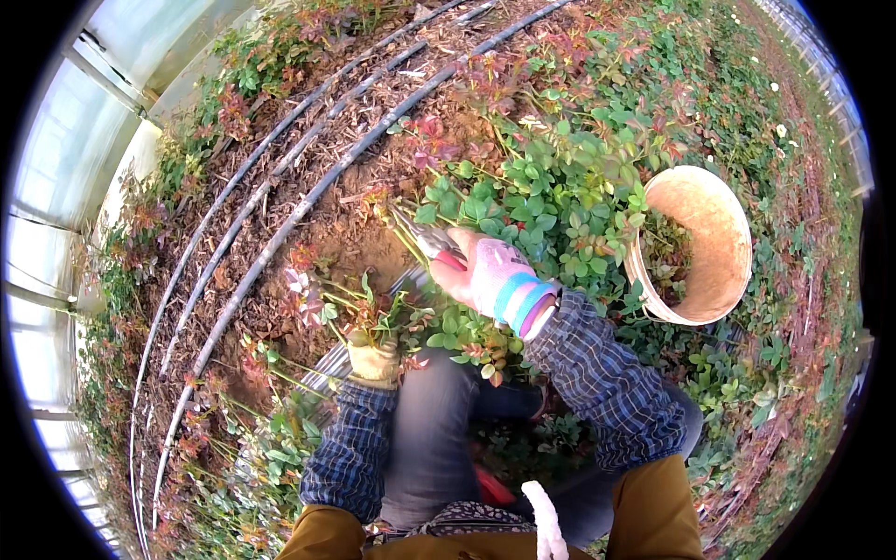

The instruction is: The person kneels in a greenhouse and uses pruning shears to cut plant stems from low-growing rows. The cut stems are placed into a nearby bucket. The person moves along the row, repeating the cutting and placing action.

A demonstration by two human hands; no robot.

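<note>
At far left, greenhouse plastic wall (65, 159) curves along the edge, low reddish-green plants at its foot. Right of it, dark irrigation hoses (280, 149) run from near left up to the far middle over mulch-covered soil (364, 233). Near centre-left, left hand (375, 359) in a tan glove, plaid sleeve behind it, is closed around a bunch of green stems (359, 308) with reddish young leaves; fingers mostly hidden in foliage, so the grip shows only in part. Just right and slightly farther, right hand (490, 275) in a white-pink glove with striped cuff is wrapped around red-handled pruning shears (431, 241), blades pointing far-left into the stems at the bush's edge; cannot tell how far the blades are parted. The shears sit between the two hands, touching the right one only. Rose bush (551, 177) of dense green leaves spreads beyond and right of the right hand. Further right, a tan bucket (719, 233) lies tipped among the leaves, clippings inside. Near bottom centre, the person's dark trousers and knees.
</note>
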